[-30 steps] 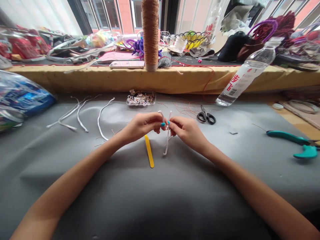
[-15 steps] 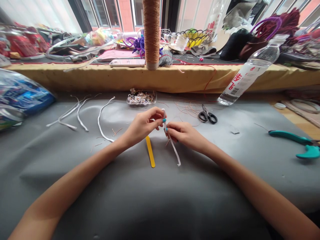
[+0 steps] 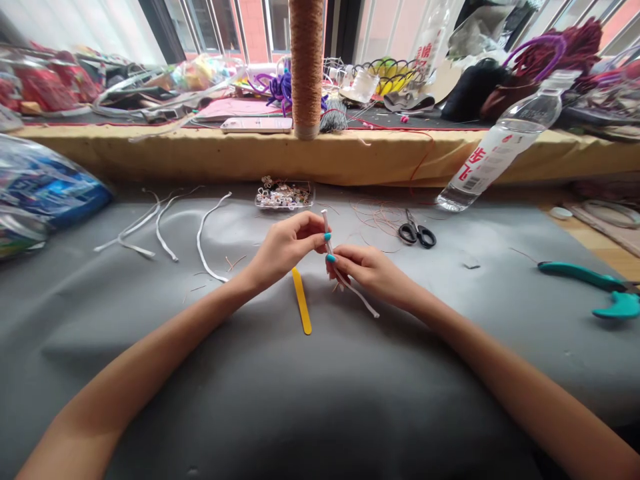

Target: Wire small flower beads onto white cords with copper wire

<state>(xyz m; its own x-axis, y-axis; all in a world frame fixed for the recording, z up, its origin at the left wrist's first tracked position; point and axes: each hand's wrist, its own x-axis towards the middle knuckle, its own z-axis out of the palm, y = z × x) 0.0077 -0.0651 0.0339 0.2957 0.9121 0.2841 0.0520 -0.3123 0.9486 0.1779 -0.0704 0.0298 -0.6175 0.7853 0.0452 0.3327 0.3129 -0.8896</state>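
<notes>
Over the grey cloth at centre, my left hand and my right hand both pinch one white strip. The left fingertips grip its upper end, which points up. The right fingers grip it just below, and its free tail slants down to the right onto the cloth. A yellow flat stick lies on the cloth just below my left hand, untouched.
Loose white strips lie at left. A small clear tray of finished loops sits ahead, black scissors and thin copper wire to its right. Teal pliers lie far right. A leaning water bottle and a thread cone stand by the ledge.
The strip was a bent loop between both hands; now it is pulled straighter, its tail swung from hanging down to slanting right. The hands shifted slightly.
</notes>
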